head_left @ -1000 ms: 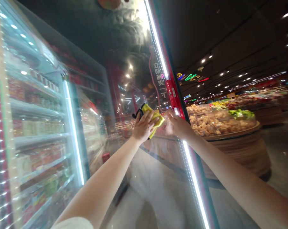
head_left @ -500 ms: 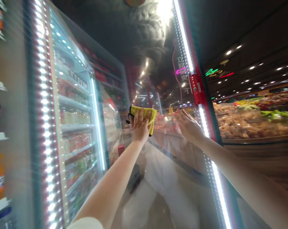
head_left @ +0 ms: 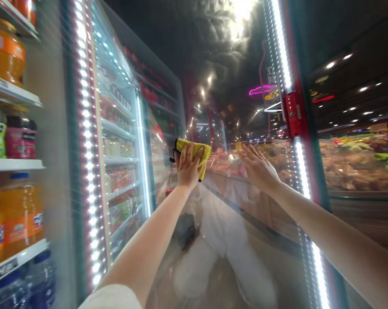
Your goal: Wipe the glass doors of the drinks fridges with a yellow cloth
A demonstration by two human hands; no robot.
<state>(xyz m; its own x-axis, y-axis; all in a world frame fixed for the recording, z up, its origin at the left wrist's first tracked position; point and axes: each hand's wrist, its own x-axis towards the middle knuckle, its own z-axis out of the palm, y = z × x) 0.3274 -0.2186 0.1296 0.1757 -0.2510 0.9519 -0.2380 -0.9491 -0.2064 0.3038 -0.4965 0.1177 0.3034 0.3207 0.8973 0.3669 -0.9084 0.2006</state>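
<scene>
My left hand presses a folded yellow cloth with dark edging against a glass door. Its fingers lie over the cloth, and a black loop sticks out at the left. To the right, my right hand is held flat at the glass with its fingers stretched out and nothing in it. The pane mirrors a seated or crouching figure in light clothes. A red handle piece sits on the door's right frame, above and to the right of my right hand.
Shelves with orange drink bottles stand at the far left. A bright LED strip runs down beside them. Another strip lines the door's right edge. A produce display lies beyond at the right.
The view has turned left, so the door frame and handle piece appear farther right and more bottles show. Both hands keep nearly the same place in the picture, the cloth still under my left hand.
</scene>
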